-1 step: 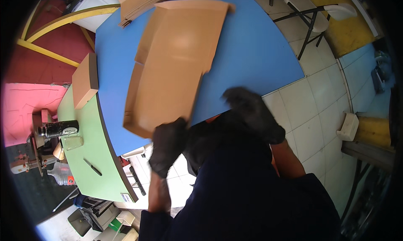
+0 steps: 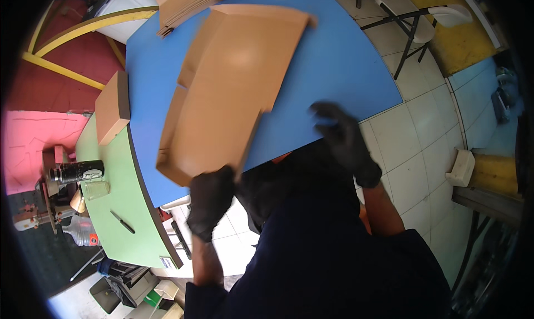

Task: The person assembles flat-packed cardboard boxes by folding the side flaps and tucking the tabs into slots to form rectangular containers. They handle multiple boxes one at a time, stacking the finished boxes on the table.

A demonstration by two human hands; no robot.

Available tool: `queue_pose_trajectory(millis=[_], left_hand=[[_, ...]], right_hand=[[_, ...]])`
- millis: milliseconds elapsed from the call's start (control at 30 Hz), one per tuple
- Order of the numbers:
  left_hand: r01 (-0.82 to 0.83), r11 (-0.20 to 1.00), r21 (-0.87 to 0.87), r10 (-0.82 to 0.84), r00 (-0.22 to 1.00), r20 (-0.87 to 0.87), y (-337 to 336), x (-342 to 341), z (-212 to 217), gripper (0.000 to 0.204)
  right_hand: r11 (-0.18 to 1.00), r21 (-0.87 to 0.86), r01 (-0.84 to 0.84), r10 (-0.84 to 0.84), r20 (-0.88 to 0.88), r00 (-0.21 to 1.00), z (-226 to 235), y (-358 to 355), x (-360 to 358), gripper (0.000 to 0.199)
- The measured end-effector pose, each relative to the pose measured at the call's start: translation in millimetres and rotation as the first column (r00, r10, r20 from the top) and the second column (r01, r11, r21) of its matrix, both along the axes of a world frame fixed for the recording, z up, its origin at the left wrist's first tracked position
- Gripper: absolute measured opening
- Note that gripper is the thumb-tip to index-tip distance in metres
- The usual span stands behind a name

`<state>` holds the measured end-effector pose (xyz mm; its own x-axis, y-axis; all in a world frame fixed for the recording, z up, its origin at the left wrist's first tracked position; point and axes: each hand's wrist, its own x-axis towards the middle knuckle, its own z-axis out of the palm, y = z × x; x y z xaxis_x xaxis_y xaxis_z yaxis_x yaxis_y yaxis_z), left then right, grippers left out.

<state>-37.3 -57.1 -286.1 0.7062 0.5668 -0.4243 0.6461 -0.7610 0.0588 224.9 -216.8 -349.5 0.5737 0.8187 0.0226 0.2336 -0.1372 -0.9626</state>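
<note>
A brown cardboard box (image 2: 233, 80), partly folded and lying open, stretches across the blue table (image 2: 328, 57). Its far and left walls stand up, and the right edge has a notch halfway along. In a black glove, my left hand (image 2: 210, 201) is closed on the near end of the box at its right corner; the fingertips are hidden. My right hand (image 2: 346, 141), also gloved in black, hovers by the table's near right edge, apart from the box. Its fingers are spread and hold nothing.
Flat stacked cardboard (image 2: 192, 5) lies at the far left. A folded box (image 2: 114, 107) stands where the blue table meets a green table (image 2: 119, 199). On the green table are a knife (image 2: 122, 221), a black flask (image 2: 78, 171) and a glass jar (image 2: 96, 189). A folding chair (image 2: 409, 18) stands far right.
My left hand has shifted slightly left and nearer, and the near end of the box has swung left with it. My right hand has moved right, its fingers now more spread.
</note>
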Motion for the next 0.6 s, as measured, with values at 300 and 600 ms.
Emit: queue_pose_trajectory(millis=[300, 600], left_hand=[[0.040, 0.999, 0.008, -0.034, 0.715, 0.699, 1.0, 26.3, -30.2, 0.066], [0.190, 0.967, -0.168, 0.023, 0.594, 0.804, -2.1, 82.0, -50.3, 0.021]], right_hand=[[0.987, -0.154, -0.042, 0.147, 0.778, 0.611, -7.5, -4.8, 55.5, 0.058], [0.995, -0.047, 0.091, -0.057, 0.489, 0.871, -31.6, -29.8, 58.8, 0.020]])
